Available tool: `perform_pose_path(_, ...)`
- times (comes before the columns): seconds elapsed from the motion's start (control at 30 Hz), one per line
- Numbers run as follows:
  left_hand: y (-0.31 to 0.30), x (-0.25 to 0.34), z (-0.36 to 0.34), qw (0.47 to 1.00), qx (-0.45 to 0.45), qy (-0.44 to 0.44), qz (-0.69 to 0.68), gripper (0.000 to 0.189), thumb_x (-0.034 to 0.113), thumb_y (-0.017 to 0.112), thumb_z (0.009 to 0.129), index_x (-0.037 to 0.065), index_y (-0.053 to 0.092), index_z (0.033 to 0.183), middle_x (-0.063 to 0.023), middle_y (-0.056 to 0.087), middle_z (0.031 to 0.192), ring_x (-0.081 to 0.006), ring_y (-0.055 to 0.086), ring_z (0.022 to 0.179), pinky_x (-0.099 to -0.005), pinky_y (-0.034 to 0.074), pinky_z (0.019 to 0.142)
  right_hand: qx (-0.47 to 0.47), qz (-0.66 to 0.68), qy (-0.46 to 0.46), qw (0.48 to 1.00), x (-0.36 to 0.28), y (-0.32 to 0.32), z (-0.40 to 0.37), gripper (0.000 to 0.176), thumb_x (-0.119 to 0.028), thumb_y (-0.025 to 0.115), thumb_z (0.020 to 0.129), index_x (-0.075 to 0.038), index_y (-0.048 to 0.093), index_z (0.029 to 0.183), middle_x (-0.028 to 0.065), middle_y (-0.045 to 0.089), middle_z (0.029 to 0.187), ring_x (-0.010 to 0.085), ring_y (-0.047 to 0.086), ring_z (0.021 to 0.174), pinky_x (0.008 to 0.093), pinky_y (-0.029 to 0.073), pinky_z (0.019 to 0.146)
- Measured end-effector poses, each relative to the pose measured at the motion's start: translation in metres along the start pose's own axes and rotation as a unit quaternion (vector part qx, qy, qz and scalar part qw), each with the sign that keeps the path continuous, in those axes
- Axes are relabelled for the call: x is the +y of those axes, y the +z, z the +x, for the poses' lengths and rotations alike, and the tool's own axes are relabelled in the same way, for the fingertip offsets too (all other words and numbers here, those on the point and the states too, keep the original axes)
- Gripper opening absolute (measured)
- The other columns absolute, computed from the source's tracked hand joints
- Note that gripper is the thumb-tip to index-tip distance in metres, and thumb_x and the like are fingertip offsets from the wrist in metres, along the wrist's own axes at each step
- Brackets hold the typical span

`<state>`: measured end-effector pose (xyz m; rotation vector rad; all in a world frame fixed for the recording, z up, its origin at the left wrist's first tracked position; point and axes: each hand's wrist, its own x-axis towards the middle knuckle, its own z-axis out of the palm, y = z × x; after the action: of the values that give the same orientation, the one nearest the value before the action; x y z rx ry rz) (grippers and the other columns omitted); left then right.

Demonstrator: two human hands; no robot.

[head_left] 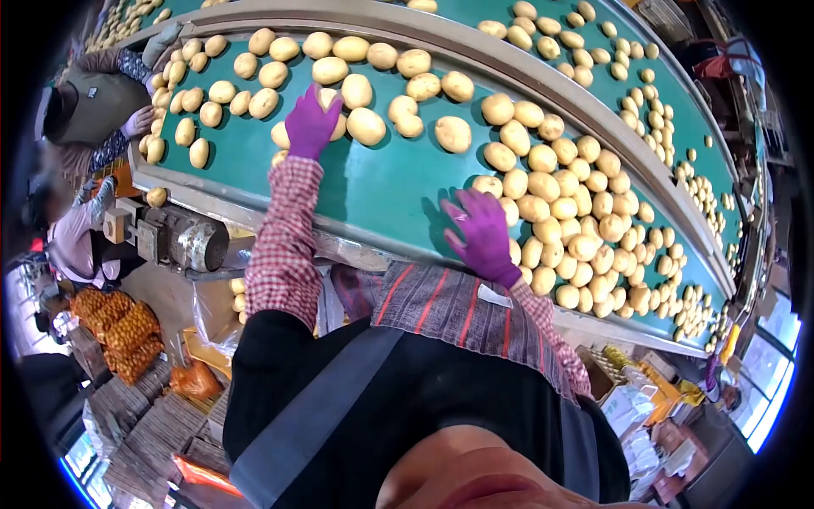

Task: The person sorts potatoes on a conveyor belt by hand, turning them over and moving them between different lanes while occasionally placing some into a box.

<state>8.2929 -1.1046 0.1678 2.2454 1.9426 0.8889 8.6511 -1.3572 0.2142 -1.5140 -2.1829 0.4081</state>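
Observation:
On the green belt point(373, 187) many pale yellow potatoes lie spread out, with a dense heap point(564, 208) at the right. My left hand point(311, 125), in a purple glove, is at the belt's upper left with its fingers around a potato point(326, 99). More potatoes touch or lie close to that hand on both sides. My right hand point(482, 229), also purple-gloved, is low over the belt by the heap's left edge. Its fingers are spread, palm down, and nothing shows in them.
A metal rail point(475, 41) separates a second belt of potatoes behind. At the left, a co-worker's gloved hand point(137, 123) is beside potatoes, and another person stands lower down. A motor point(197, 241), net sacks point(119, 331) and stacked crates point(140, 416) are at the lower left.

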Motion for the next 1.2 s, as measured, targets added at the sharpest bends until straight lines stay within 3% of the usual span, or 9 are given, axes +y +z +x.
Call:
perform_pose_path(0.17, 0.01, 0.089, -0.09, 0.994, 0.067, -0.008, -0.084, 0.078, 0.04, 0.071, 0.102, -0.001, 0.041, 0.161, -0.0267, 0.071, 0.12, -0.0489, 0.068, 0.102, -0.0571, 0.053, 0.087, -0.025, -0.074, 0.012, 0.997, 0.038, 0.04, -0.056, 0.043, -0.019, 0.069, 0.089, -0.014, 0.069, 0.131, 0.0111, 0.065, 0.14, 0.0311, 0.053, 0.143, 0.0526, 0.034, 0.126)
perform_pose_path(0.23, 0.01, 0.149, -0.126, 0.966, -0.091, -0.128, -0.206, 0.075, 0.038, 0.073, 0.099, 0.001, 0.045, 0.158, -0.026, 0.071, 0.117, -0.0466, 0.066, 0.104, -0.0563, 0.053, 0.089, -0.019, -0.057, 0.1, 0.993, 0.049, 0.032, -0.068, 0.03, -0.015, 0.067, 0.087, -0.016, 0.074, 0.117, 0.0068, 0.066, 0.14, 0.0308, 0.051, 0.144, 0.0544, 0.033, 0.126)
perform_pose_path(0.43, 0.041, 0.323, -0.227, 0.948, -0.289, 0.052, -0.125, 0.072, 0.04, 0.082, 0.086, 0.009, 0.06, 0.147, -0.0179, 0.066, 0.111, -0.0396, 0.065, 0.098, -0.0512, 0.052, 0.085, 0.01, -0.042, 0.115, 0.992, 0.102, -0.003, -0.109, 0.03, -0.02, 0.077, 0.078, -0.021, 0.077, 0.108, 0.0018, 0.065, 0.142, 0.0305, 0.053, 0.142, 0.0557, 0.038, 0.12)
perform_pose_path(0.53, 0.03, 0.342, -0.232, 0.938, -0.265, 0.151, -0.164, 0.062, 0.034, 0.083, 0.087, 0.015, 0.064, 0.143, -0.0189, 0.068, 0.111, -0.0402, 0.067, 0.1, -0.0535, 0.052, 0.083, 0.039, -0.097, 0.134, 0.986, 0.134, -0.02, -0.142, 0.035, -0.023, 0.081, 0.073, -0.024, 0.077, 0.108, 0.0025, 0.066, 0.14, 0.0343, 0.055, 0.137, 0.0535, 0.043, 0.112)
perform_pose_path(0.7, 0.034, 0.321, -0.166, 0.986, -0.055, 0.088, -0.133, 0.054, 0.033, 0.084, 0.087, 0.011, 0.069, 0.134, -0.0143, 0.071, 0.116, -0.0362, 0.067, 0.106, -0.0508, 0.052, 0.092, 0.045, -0.13, 0.126, 0.982, 0.197, -0.071, -0.213, 0.038, -0.012, 0.075, 0.075, -0.018, 0.076, 0.113, 0.0063, 0.066, 0.144, 0.035, 0.059, 0.133, 0.0545, 0.043, 0.115)
perform_pose_path(0.83, 0.077, 0.273, -0.149, 0.988, -0.078, 0.074, -0.11, 0.059, 0.033, 0.086, 0.086, 0.007, 0.068, 0.135, -0.0132, 0.071, 0.126, -0.0351, 0.065, 0.116, -0.0489, 0.051, 0.098, 0.078, -0.202, 0.124, 0.968, 0.285, -0.125, -0.282, 0.037, -0.015, 0.077, 0.079, -0.02, 0.076, 0.116, 0.0052, 0.07, 0.136, 0.0339, 0.063, 0.122, 0.047, 0.048, 0.106)
perform_pose_path(1.03, 0.077, 0.331, -0.182, 0.994, -0.072, 0.065, -0.052, 0.066, 0.036, 0.089, 0.084, 0.011, 0.066, 0.14, -0.0157, 0.068, 0.125, -0.0379, 0.066, 0.116, -0.0507, 0.055, 0.094, 0.065, -0.264, 0.355, 0.894, 0.381, -0.138, -0.337, 0.033, -0.022, 0.081, 0.086, -0.016, 0.077, 0.118, 0.0084, 0.074, 0.123, 0.0322, 0.069, 0.105, 0.0445, 0.053, 0.096)
perform_pose_path(1.1, 0.09, 0.356, -0.2, 0.984, -0.158, 0.039, -0.079, 0.068, 0.038, 0.088, 0.084, 0.014, 0.064, 0.143, -0.0164, 0.067, 0.12, -0.0392, 0.067, 0.11, -0.0511, 0.057, 0.088, 0.332, -0.166, 0.28, 0.885, 0.384, -0.102, -0.295, 0.03, -0.019, 0.08, 0.089, -0.012, 0.077, 0.118, 0.0114, 0.076, 0.115, 0.033, 0.071, 0.107, 0.0447, 0.056, 0.095)
perform_pose_path(1.2, 0.133, 0.376, -0.203, 0.988, -0.144, 0.04, -0.024, 0.064, 0.038, 0.086, 0.085, 0.016, 0.062, 0.139, -0.0183, 0.063, 0.112, -0.0405, 0.068, 0.101, -0.0511, 0.058, 0.078, 0.274, -0.012, 0.171, 0.946, 0.27, -0.116, -0.167, 0.03, -0.015, 0.079, 0.092, -0.011, 0.076, 0.121, 0.0123, 0.076, 0.117, 0.0334, 0.071, 0.109, 0.0451, 0.055, 0.098)
